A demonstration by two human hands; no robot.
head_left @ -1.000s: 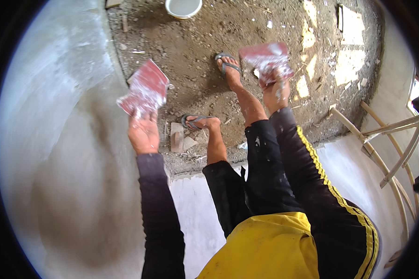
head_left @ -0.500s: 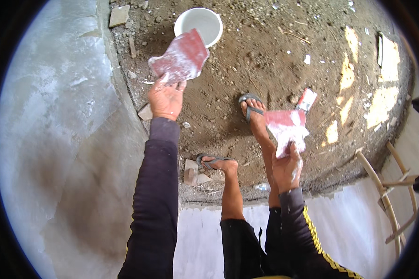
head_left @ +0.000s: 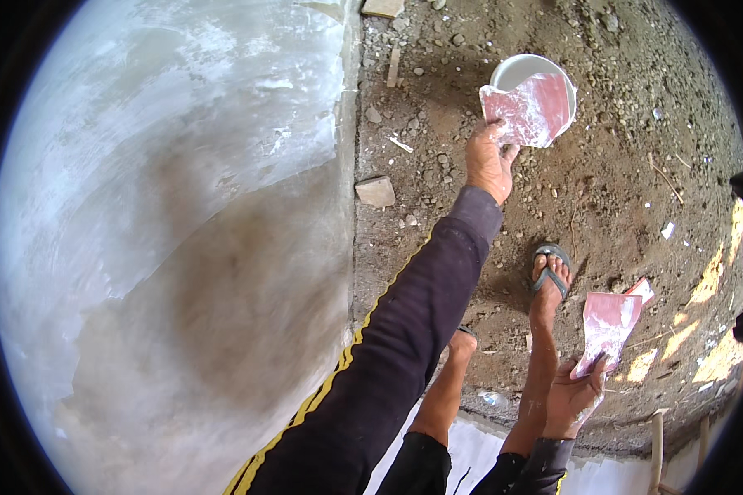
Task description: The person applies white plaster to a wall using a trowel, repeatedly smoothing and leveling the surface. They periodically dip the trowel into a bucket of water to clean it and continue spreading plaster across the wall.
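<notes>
Reaching forward, my left hand [head_left: 490,162] grips a red, flat plastering scraper [head_left: 527,106] streaked with white paste. That scraper overlaps the near part of a white bucket [head_left: 513,69] in the picture; whether they touch I cannot tell. Nearer and to the right, my right hand [head_left: 573,399] is closed on a second red scraper [head_left: 609,323], also smeared with white. White residue marks my right hand. To my left rises a grey plastered wall [head_left: 248,280] with a smooth whitish coat on its upper part and a darker patch below.
Rough dirt ground [head_left: 627,190] with pebbles and scraps surrounds my sandaled foot [head_left: 551,272]. A broken tile piece [head_left: 376,191] lies by the wall's base. Beyond the right scraper lies a red-and-white packet [head_left: 641,289]. Wooden poles [head_left: 657,450] stand at the lower right.
The view has turned left, so the wall fills more of it. My left hand's scraper has come over the bucket in the picture. Both hands keep hold of their scrapers.
</notes>
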